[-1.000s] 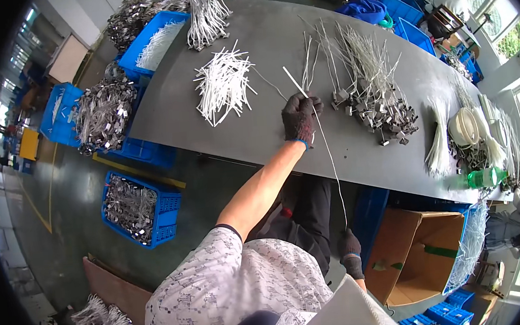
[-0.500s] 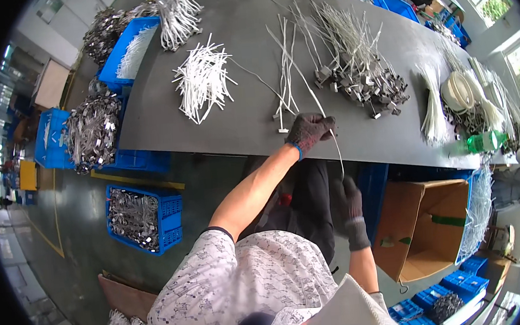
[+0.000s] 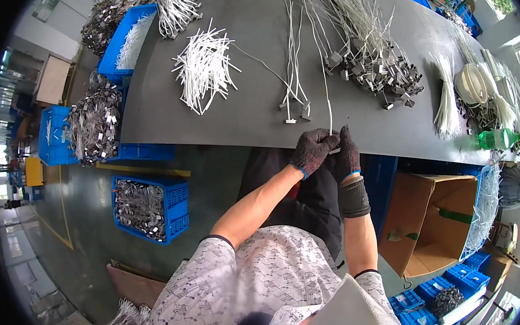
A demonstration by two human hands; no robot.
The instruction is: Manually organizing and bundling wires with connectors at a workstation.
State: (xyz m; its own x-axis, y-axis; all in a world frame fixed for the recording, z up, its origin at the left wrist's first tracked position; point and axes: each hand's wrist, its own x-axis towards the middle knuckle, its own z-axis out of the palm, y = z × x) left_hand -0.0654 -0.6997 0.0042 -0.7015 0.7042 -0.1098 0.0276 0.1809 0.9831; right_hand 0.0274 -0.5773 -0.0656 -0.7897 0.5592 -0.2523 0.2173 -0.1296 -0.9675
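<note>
At the table's front edge my left hand [image 3: 314, 151], in a dark knit glove, is closed on a thin wire [image 3: 325, 72] with a white sleeve [image 3: 330, 115] on its lower part. The wire runs away from me over the tabletop. Right beside it my right hand [image 3: 348, 154], gloved too, is closed with fingers pinched at the wire's near end; what sits between those fingertips is mostly hidden. Just beyond lie a few wires with small end blocks [image 3: 291, 112]. A heap of white sleeves [image 3: 205, 66] is farther left, and a bundle of wires with dark metal ends [image 3: 381, 73] farther right.
The grey table [image 3: 251, 53] spans the far side. Wire bundles [image 3: 447, 96] and a green bottle [image 3: 497, 139] stand at its right end. Below are an open cardboard box [image 3: 426, 219] and a blue crate of parts [image 3: 152, 207]. More full blue crates [image 3: 56, 136] are at left.
My right hand has come up from below the table edge to meet the left. My left hand has moved slightly nearer me, and the wire now lies straighter, its white sleeve nearer the edge.
</note>
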